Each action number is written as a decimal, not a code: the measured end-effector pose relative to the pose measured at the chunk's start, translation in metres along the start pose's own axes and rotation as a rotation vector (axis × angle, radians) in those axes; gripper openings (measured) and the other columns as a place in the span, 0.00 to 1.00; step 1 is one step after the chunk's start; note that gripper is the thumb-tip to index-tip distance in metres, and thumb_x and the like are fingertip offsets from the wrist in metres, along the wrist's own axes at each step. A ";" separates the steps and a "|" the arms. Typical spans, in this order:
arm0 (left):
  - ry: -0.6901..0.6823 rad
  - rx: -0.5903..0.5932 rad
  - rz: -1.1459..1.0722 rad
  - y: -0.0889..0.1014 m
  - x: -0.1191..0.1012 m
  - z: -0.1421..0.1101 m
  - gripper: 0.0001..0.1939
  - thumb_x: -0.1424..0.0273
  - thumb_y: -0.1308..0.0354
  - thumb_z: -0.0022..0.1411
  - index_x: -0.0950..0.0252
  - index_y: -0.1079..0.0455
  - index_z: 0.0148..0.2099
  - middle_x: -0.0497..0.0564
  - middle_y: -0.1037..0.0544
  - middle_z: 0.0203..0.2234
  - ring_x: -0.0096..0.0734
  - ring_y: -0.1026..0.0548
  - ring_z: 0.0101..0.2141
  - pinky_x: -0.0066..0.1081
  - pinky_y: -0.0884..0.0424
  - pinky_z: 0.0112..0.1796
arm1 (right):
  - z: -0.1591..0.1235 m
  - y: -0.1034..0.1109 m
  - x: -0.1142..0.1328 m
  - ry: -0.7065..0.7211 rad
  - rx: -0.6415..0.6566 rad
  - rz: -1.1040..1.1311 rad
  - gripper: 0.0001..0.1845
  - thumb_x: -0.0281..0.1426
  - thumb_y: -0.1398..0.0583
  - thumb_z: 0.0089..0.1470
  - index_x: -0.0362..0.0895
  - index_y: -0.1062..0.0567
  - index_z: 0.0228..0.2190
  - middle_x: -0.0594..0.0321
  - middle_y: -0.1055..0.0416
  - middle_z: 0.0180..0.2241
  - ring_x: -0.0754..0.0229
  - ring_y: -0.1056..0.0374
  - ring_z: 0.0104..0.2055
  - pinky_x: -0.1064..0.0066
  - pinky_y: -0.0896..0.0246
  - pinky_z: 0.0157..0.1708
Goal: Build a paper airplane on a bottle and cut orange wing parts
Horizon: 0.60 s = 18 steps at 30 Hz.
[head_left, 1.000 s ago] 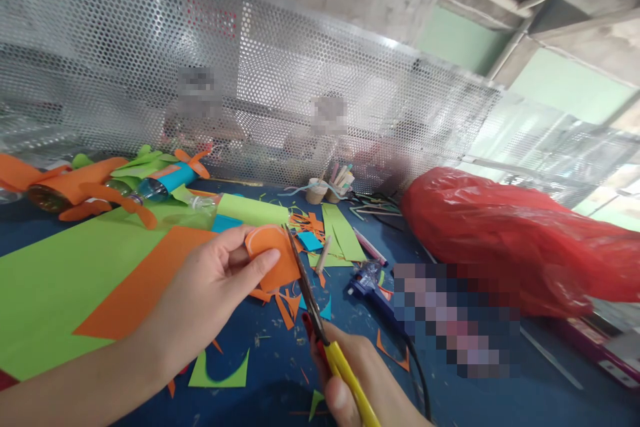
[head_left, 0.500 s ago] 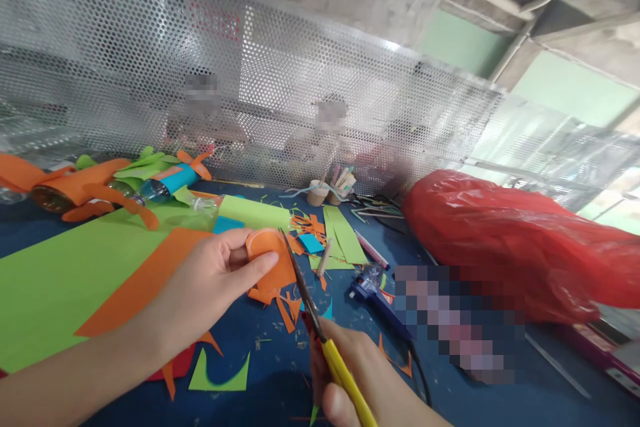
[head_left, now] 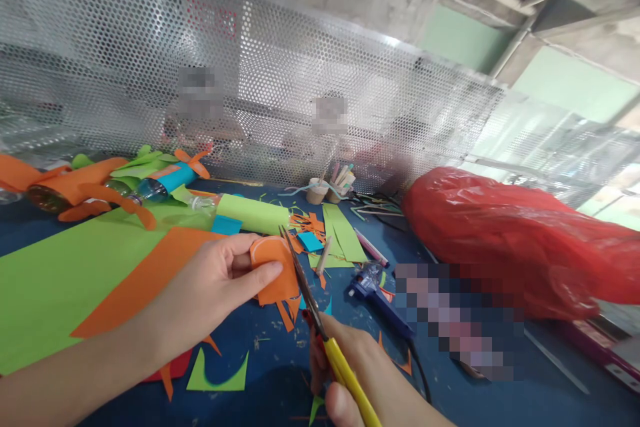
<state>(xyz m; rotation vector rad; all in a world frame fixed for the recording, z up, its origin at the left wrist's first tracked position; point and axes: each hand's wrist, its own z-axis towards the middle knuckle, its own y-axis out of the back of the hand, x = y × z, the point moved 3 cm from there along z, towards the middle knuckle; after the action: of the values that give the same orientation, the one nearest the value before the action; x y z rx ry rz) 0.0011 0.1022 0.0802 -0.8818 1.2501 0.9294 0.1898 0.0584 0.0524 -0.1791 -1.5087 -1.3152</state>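
Note:
My left hand (head_left: 210, 287) pinches a rounded orange paper piece (head_left: 273, 267) between thumb and fingers, holding it above the blue table (head_left: 280, 373). My right hand (head_left: 350, 373) grips yellow-handled scissors (head_left: 320, 320) low in the view. The blades run up along the right edge of the orange piece, their tips near its top. Orange offcuts (head_left: 287, 310) lie on the table just under the piece.
Large green (head_left: 60, 273) and orange (head_left: 145, 280) paper sheets lie at left. Paper-wrapped bottles (head_left: 100, 187) sit at the back left. A red plastic bag (head_left: 510, 240) fills the right. A glue gun (head_left: 373, 283) and its cord lie near the scissors. Perforated metal screen (head_left: 250, 80) stands behind.
The scissors' blades have shifted slightly along the orange piece's right edge, and my left hand has turned the piece a little. Both hands stay in about the same place.

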 end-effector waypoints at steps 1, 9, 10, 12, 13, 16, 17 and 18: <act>-0.002 0.002 0.000 0.000 0.001 0.000 0.04 0.66 0.39 0.62 0.59 0.26 0.35 0.43 0.19 0.30 0.30 0.20 0.35 0.23 0.26 0.35 | 0.001 0.001 0.003 0.018 -0.001 0.012 0.33 0.63 0.54 0.55 0.45 0.37 0.27 0.66 0.38 0.22 0.65 0.46 0.21 0.73 0.52 0.19; 0.023 0.017 -0.026 0.001 0.002 0.000 0.05 0.65 0.38 0.61 0.60 0.25 0.37 0.45 0.17 0.31 0.33 0.20 0.35 0.27 0.25 0.37 | 0.000 0.000 0.004 0.008 -0.036 0.081 0.33 0.63 0.54 0.55 0.46 0.41 0.25 0.72 0.46 0.19 0.69 0.54 0.18 0.75 0.55 0.17; 0.029 0.015 -0.032 0.001 0.002 0.000 0.04 0.66 0.38 0.61 0.60 0.25 0.37 0.45 0.17 0.31 0.33 0.20 0.35 0.28 0.24 0.37 | -0.001 -0.001 0.003 0.008 -0.039 0.082 0.33 0.63 0.54 0.55 0.46 0.41 0.25 0.72 0.48 0.18 0.69 0.55 0.18 0.75 0.55 0.17; 0.039 0.019 -0.049 0.001 0.001 0.000 0.04 0.66 0.38 0.61 0.59 0.25 0.35 0.44 0.18 0.30 0.31 0.20 0.33 0.27 0.24 0.36 | -0.001 -0.001 0.001 -0.006 -0.052 0.060 0.34 0.64 0.54 0.55 0.45 0.40 0.25 0.73 0.49 0.18 0.69 0.56 0.18 0.75 0.57 0.16; 0.042 0.022 -0.058 0.001 0.001 0.000 0.04 0.66 0.38 0.61 0.59 0.25 0.34 0.44 0.18 0.29 0.31 0.20 0.31 0.27 0.24 0.36 | -0.002 -0.001 0.000 -0.016 -0.058 0.041 0.34 0.64 0.55 0.54 0.45 0.40 0.24 0.73 0.49 0.18 0.69 0.56 0.19 0.75 0.58 0.16; 0.043 0.022 -0.061 0.002 0.000 0.001 0.04 0.66 0.38 0.61 0.60 0.25 0.34 0.44 0.18 0.29 0.29 0.20 0.30 0.27 0.24 0.35 | -0.002 0.000 0.000 -0.027 -0.058 0.009 0.35 0.65 0.57 0.54 0.45 0.41 0.23 0.73 0.49 0.17 0.69 0.56 0.18 0.75 0.59 0.15; 0.043 0.019 -0.060 0.002 0.000 0.001 0.04 0.66 0.38 0.61 0.59 0.25 0.34 0.45 0.18 0.29 0.30 0.20 0.30 0.27 0.24 0.36 | -0.002 0.000 0.001 -0.022 -0.057 0.011 0.35 0.65 0.56 0.54 0.46 0.41 0.23 0.73 0.49 0.17 0.69 0.56 0.18 0.75 0.59 0.15; 0.043 0.016 -0.060 0.003 0.000 0.001 0.04 0.66 0.38 0.61 0.59 0.25 0.34 0.45 0.18 0.30 0.30 0.20 0.30 0.27 0.24 0.36 | -0.001 0.000 0.001 -0.014 -0.059 0.019 0.34 0.65 0.56 0.54 0.46 0.42 0.23 0.73 0.49 0.17 0.69 0.56 0.17 0.75 0.59 0.15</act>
<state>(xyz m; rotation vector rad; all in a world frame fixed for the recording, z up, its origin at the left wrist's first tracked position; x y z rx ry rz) -0.0010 0.1042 0.0805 -0.9259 1.2599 0.8554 0.1904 0.0568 0.0534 -0.2401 -1.4775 -1.3467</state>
